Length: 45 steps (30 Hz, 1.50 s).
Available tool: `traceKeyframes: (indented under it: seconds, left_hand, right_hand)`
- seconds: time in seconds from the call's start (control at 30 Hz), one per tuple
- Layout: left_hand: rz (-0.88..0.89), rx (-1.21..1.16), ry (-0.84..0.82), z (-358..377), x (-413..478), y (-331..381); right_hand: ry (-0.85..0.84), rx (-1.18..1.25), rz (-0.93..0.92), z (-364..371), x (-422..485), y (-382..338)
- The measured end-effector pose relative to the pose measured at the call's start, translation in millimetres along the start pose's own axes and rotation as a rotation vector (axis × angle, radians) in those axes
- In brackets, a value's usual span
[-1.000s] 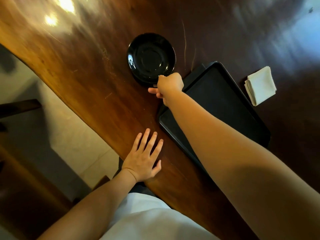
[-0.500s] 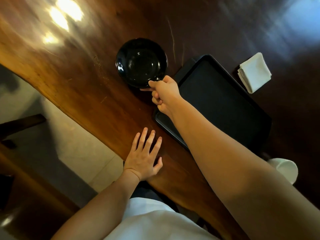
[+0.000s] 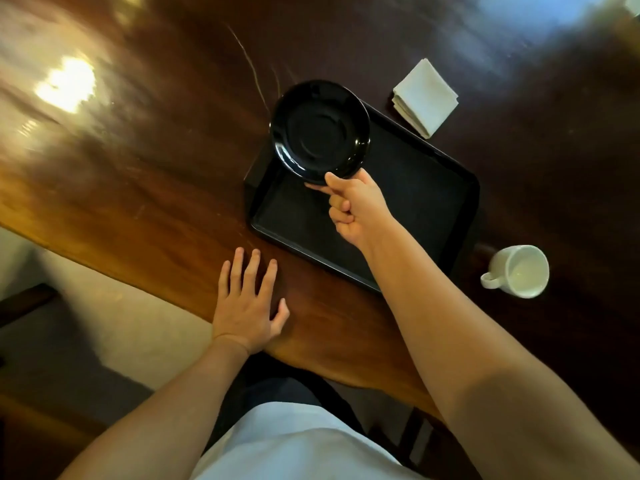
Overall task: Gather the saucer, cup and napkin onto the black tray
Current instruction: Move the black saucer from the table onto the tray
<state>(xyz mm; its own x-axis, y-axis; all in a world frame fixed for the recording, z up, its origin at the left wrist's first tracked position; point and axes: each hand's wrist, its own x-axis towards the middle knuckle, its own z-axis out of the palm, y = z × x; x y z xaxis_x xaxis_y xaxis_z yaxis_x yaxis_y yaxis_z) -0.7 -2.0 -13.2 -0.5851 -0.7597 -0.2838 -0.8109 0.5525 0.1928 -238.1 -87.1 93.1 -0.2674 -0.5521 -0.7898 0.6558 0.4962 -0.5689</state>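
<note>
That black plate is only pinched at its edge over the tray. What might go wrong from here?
The right hand holds the saucer by its near rim only, so it may tip or slip and knock the black tray. Part of the saucer overhangs the tray's far corner, so lowering it there could leave it perched on the rim. The cup sits close beside the right forearm and might get bumped.

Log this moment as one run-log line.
right hand: pinching black saucer rim over black tray | left hand: flat on wooden table | cup, napkin: off tray
</note>
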Motion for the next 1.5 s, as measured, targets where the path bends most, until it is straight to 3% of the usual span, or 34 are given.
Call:
traceKeyframes:
  seconds: [0.5,0.93,1.5]
  left_hand:
    - [0.003,0.022,0.049,5,0,0]
    - [0.025,0.026,0.083,9,1,-3]
    - [-0.016,0.034,0.008,4,2,-1]
  right_hand:
    - [0.058,0.211,0.015,-42,21,-1]
    - [0.075,0.179,0.107,-30,53,3]
    - [0.149,0.073,0.195,-59,39,5]
